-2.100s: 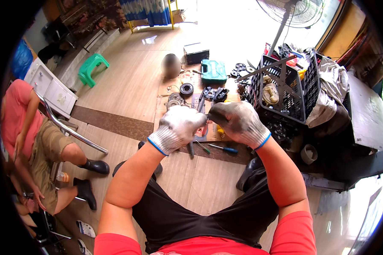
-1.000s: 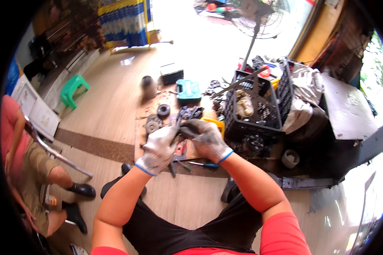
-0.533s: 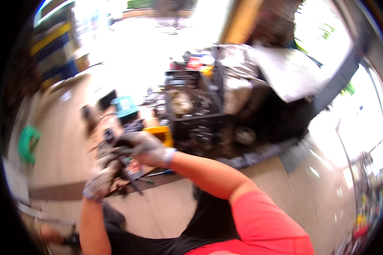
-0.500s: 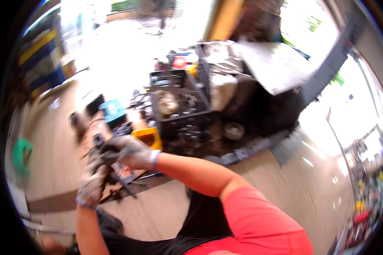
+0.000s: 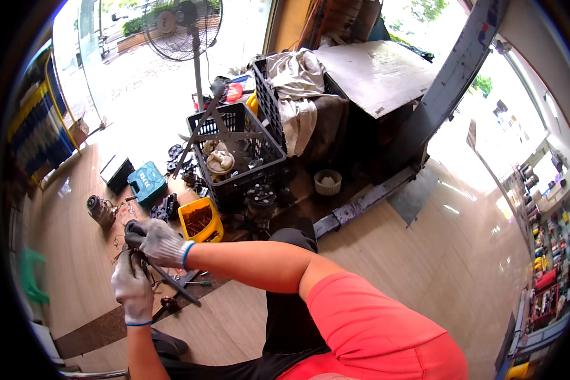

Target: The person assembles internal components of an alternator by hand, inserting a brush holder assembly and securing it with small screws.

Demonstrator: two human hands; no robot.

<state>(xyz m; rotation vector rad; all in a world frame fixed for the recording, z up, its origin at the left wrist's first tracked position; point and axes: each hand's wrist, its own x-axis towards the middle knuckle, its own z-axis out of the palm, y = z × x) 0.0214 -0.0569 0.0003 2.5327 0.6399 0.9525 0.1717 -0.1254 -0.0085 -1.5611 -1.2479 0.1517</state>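
A red sleeve [image 5: 373, 310] and black trousers [image 5: 301, 323] are seen nearest the camera, with both arms extended toward the person's left, low over a workshop floor [image 5: 247, 323]. The left hand [image 5: 133, 288], gloved in stained white knit, is held with its fingers bent inward, their tips brought close to those of the other hand. The right hand [image 5: 161, 243], gloved alike, is curled well short of flat, its darkened fingers turned down toward the left. Whatever may be gripped is hidden by the gloves, so it cannot be told what either hand has hold of.

A long dark bar [image 5: 178, 286] is angled away from beneath the hands; whether it is held or lying loose is unclear. Just past the right fingertips, a dark round part [image 5: 131, 225] is partly covered. The step in hand is judged to be close two-handed handling at fingertip level; a steady left hold and fine right-finger control seem to be called for.

Beyond, a yellow container [image 5: 212, 234] of rust-coloured contents, a metal housing [image 5: 101, 211] and a teal case [image 5: 147, 183] are set out, backed by a black crate [image 5: 252, 171] and a standing fan [image 5: 182, 28].
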